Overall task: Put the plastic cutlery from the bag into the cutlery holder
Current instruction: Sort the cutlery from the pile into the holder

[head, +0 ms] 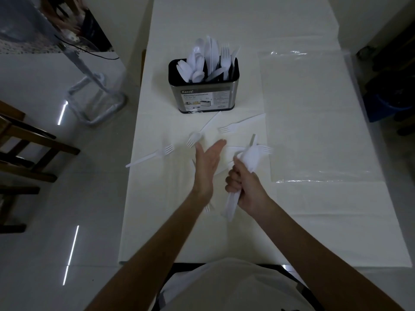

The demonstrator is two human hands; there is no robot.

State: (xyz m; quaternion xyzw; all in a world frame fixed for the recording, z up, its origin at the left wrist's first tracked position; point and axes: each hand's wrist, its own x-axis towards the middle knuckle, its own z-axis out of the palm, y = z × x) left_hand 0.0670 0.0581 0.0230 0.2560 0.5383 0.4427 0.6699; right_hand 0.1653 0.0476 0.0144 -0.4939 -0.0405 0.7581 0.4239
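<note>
A: Cutlery status? Start big.

B: Table (pixel 314 221) runs away from the person, white cover. Clear bag (pixel 314 120) lies flat toward the right edge, looks emptied. Cutlery holder (pixel 205 95) stands upright mid-table, nearer the left edge than the right, already packed with white spoons, knives and forks.

A: What's left?

B: Loose forks on the table between the holder and the person. One fork (pixel 150 156) lies at the left edge with its handle overhanging. Two more forks (pixel 229 129) just in front of the holder. A few partly hidden under the hands.

A: Hands?

B: Right hand (pixel 243 187) is clenched around a bundle of cutlery (pixel 247 160), fist on the handles, heads sticking out on top. Left hand (pixel 207 164) is flat and spread, holding nothing, hovering over the nearest fork (pixel 194 138).

A: Handling?

B: My read: very light, thin, slightly flexible, slick. Pieces lie flat on the cover, so hard to get under. Pinch at mid-handle, or slide one toward the edge. Tines snap if bent. Bundle may fan out if the fist relaxes.
</note>
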